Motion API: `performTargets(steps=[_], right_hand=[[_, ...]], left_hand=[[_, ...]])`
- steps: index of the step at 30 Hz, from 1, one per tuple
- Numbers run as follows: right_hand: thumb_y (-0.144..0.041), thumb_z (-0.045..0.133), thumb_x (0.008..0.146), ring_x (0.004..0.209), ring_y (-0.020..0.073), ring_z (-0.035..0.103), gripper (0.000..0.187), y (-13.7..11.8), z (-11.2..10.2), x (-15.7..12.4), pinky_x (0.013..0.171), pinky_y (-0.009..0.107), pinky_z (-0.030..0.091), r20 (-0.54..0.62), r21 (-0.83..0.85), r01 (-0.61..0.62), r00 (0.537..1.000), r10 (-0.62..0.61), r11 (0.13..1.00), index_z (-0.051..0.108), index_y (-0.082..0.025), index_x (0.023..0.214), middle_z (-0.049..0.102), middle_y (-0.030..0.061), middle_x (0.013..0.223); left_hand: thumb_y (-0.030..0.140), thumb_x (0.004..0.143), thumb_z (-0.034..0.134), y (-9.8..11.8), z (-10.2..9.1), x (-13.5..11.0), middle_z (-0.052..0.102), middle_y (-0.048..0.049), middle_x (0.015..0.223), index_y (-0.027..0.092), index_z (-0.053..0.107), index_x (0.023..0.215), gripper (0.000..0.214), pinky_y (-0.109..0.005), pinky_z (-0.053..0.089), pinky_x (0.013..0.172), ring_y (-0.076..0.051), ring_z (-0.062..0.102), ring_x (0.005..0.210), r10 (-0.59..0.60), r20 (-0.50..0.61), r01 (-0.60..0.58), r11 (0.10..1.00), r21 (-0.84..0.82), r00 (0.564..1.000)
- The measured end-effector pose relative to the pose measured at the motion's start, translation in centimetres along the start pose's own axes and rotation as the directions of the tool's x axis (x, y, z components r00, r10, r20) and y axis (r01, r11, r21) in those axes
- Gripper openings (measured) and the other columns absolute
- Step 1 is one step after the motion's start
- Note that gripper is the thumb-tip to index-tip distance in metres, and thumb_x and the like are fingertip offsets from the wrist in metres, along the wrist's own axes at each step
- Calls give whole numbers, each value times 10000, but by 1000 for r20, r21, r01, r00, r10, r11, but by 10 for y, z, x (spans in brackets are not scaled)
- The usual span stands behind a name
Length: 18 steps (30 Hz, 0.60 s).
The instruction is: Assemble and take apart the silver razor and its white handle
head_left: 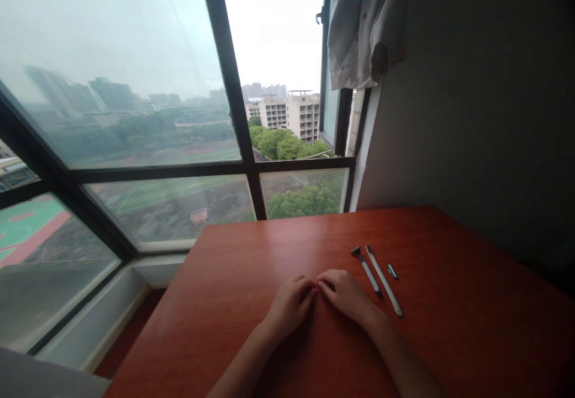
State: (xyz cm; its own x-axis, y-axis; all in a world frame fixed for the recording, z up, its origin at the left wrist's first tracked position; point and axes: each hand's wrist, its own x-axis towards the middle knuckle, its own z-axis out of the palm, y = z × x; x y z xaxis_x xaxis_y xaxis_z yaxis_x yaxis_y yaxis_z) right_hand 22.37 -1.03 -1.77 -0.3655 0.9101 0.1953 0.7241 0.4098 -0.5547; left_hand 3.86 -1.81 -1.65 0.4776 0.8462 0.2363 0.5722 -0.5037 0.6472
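Note:
My left hand (290,305) and my right hand (345,293) rest on a red-brown wooden table (449,338), fingertips meeting in the middle. Both hands have curled fingers pressed together in a pinch; whatever lies between the fingertips is too small to make out. Just right of my right hand lie a slim razor-like tool with a dark head (366,269), a long white stick (384,280) and a small teal piece (392,271).
The table stands against a large dark-framed window (233,87) looking out on buildings and sports fields. A grey wall (471,117) runs along the right. A light cloth (363,27) hangs at the window's upper right. The floor shows at the left.

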Motion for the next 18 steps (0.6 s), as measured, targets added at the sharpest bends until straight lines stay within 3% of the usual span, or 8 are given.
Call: performTargets(steps=[18], right_hand=[[-210,485,886,841,187,646,234,-2,-1,1,758,243,415,26,-5,-32,999,32,999,718,-205,865,730,51,881]], left_hand=[[216,905,488,-1,1,0,634,-46,869,208,676,960,196,-251,431,697,-176,580,791,-4,-1,4,1000,8,1000]])
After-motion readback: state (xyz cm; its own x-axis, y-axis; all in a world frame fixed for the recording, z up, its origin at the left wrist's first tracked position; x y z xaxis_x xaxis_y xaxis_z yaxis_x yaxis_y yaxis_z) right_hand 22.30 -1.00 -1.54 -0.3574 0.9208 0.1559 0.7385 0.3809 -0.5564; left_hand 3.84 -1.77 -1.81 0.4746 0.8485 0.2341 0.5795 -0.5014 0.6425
